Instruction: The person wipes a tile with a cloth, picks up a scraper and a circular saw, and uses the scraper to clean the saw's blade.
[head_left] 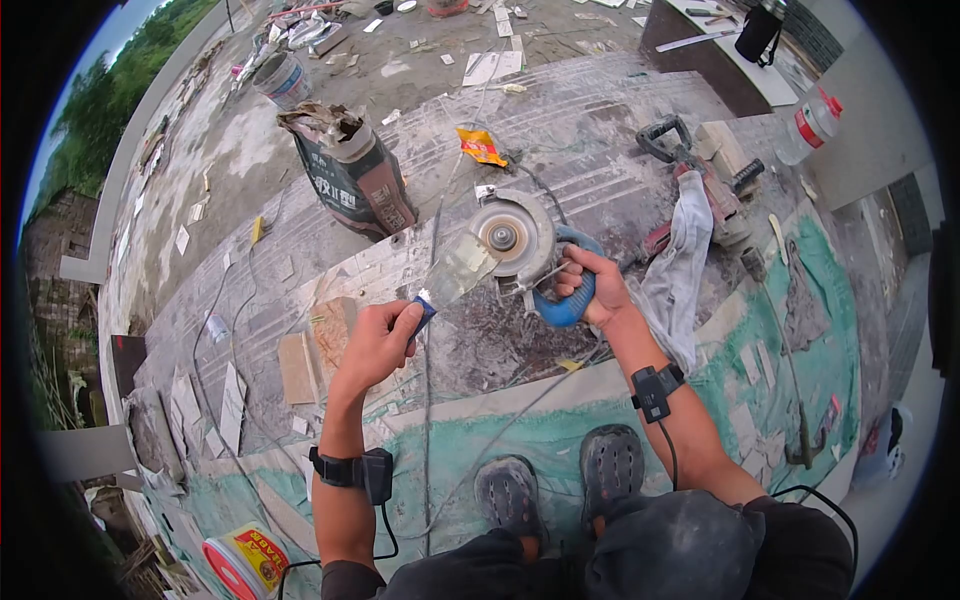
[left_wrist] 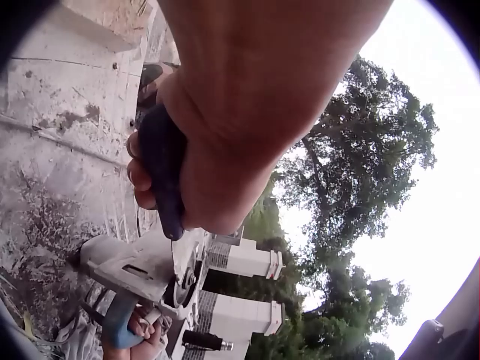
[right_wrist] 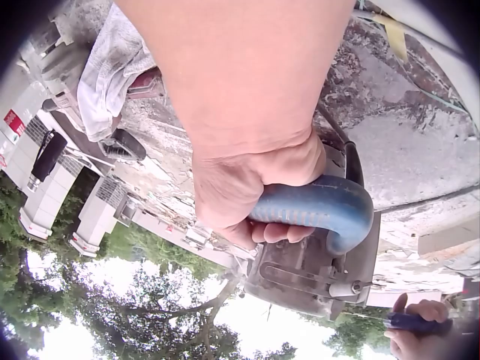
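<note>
My left hand (head_left: 378,343) grips the blue handle of a scraper (head_left: 460,270), seen as a dark blue handle (left_wrist: 161,157) in the left wrist view. Its broad, dirty blade reaches to the round disc of a handheld circular saw (head_left: 535,228) and overlaps it in the head view. With curled fingers, my right hand (head_left: 597,285) holds the saw by its blue looped handle (head_left: 565,310). The saw is tilted so that the disc faces up toward the head camera. From the right wrist, the saw's flat metal base (right_wrist: 296,277) shows below the handle (right_wrist: 330,206).
Beyond the saw stand an open torn bag (head_left: 350,185) and an orange packet (head_left: 482,147). To the right lie a red power tool (head_left: 710,190) and a pale cloth (head_left: 685,245). Cables cross the dusty boards. Green netting (head_left: 400,470) and a yellow-labelled bucket (head_left: 245,558) are near the feet.
</note>
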